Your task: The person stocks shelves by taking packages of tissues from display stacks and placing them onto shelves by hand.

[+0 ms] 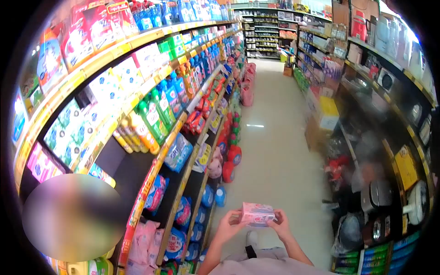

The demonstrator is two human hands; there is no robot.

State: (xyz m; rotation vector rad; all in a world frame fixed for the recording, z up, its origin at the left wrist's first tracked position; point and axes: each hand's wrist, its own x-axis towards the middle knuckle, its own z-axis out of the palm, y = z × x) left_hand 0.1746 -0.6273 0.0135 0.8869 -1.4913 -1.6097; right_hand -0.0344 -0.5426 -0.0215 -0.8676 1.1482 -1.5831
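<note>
A small pink and lilac box [257, 214] with printed lettering is held level in front of my body, low in the head view. My left hand [231, 224] grips its left end, fingers at the back edge and thumb at the front. At the right end, my right hand [279, 223] closes its fingers on the same box. Below it a white shoe [252, 238] shows on the pale floor. Nearest on the left are shelves with blue bottles [220, 196] and blue and pink packs [176, 243].
Long shelves [151, 183] of detergents and bottles line the left side. Pink bags [248, 85] and red containers [231, 162] stand along their base. On the right are shelves with appliances [378, 197] and a yellow and white carton [328, 112]. The aisle floor [270, 137] runs between them.
</note>
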